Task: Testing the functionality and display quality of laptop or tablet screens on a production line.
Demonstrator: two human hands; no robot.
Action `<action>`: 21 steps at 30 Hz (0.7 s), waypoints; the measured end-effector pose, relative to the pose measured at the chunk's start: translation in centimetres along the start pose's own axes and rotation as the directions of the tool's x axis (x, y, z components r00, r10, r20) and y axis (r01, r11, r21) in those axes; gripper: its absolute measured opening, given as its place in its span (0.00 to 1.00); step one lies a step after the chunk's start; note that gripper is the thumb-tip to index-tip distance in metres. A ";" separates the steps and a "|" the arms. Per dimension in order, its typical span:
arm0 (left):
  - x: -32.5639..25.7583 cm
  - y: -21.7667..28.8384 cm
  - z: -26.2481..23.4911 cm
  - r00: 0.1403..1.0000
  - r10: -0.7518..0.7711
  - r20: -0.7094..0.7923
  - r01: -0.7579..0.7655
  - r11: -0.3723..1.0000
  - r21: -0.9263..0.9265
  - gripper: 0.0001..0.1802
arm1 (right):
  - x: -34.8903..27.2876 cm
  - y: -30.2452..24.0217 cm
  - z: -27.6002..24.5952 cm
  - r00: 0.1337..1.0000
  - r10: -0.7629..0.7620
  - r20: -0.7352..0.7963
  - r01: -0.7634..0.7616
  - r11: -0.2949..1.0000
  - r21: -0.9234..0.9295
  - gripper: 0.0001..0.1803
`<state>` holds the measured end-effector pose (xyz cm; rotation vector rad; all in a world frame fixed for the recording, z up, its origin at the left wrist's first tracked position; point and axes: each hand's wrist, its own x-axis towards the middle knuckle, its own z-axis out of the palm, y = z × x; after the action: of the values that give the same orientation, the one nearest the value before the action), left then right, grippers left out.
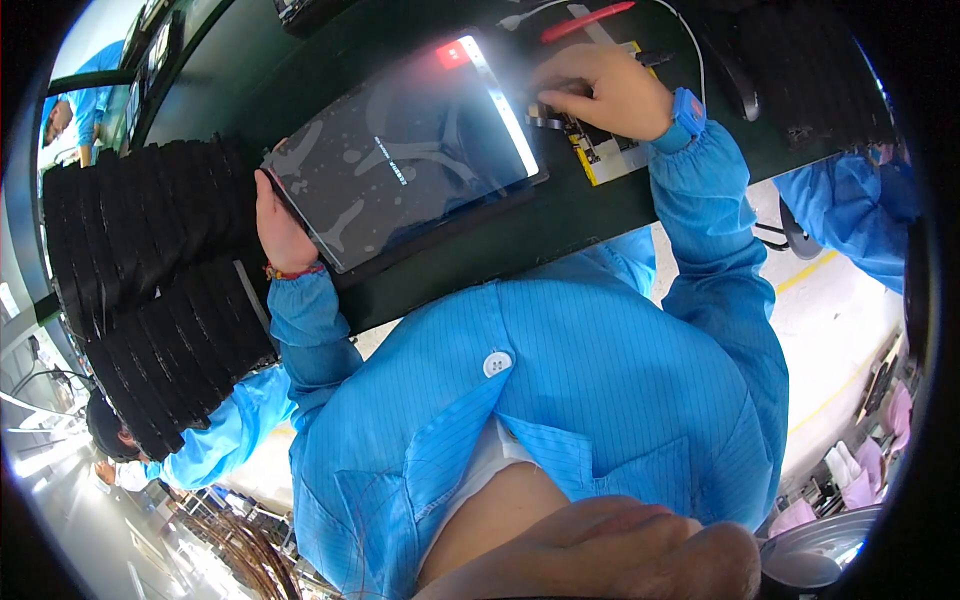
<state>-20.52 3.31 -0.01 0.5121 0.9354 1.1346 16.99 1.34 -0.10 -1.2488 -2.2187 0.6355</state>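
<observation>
A dark tablet-like display (400, 165) under a creased clear film lies tilted on the dark green bench. Small white lettering shows on it, with a red patch and a bright white strip along its right side. My left hand (285, 232) grips its left edge, thumb along the rim and the other fingers mostly hidden. Beyond its right edge, my right hand (610, 90) is closed, its fingertips pinched over a short dark ribbon-like piece (545, 122). What they hold, if anything, I cannot make out. Beneath that hand sits a circuit board with yellow parts (597, 165).
A red pen-like tool (587, 21) and a white cable (690, 40) lie behind my right hand. Stacked black ribbed trays (150, 230) rise at the left, with more black stacked material (815, 75) at the right. People in blue (850, 215) are nearby on both sides.
</observation>
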 end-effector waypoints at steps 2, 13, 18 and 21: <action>-0.1 0.0 0.3 1.000 0.004 -0.012 -0.004 1.000 0.002 0.28 | 0.1 0.2 -0.1 0.999 -0.009 0.035 0.009 1.000 -0.019 0.12; 0.3 0.1 -0.9 0.992 -0.011 0.128 0.011 1.000 0.000 0.27 | -0.1 0.6 0.4 0.998 -0.034 -0.058 0.035 0.999 0.013 0.12; 0.7 0.4 -1.8 0.994 -0.003 0.114 0.000 1.000 0.023 0.27 | -0.4 0.5 0.2 0.991 -0.110 -0.074 0.109 0.994 -0.024 0.11; 0.9 0.4 -2.1 0.951 -0.019 0.310 0.041 0.997 -0.066 0.27 | -0.4 0.4 0.1 0.997 -0.078 -0.022 0.078 0.997 0.003 0.11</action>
<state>-22.34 4.08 -1.18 0.5952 0.6257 1.0210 17.38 1.13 -0.56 -1.1560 -2.2355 0.5929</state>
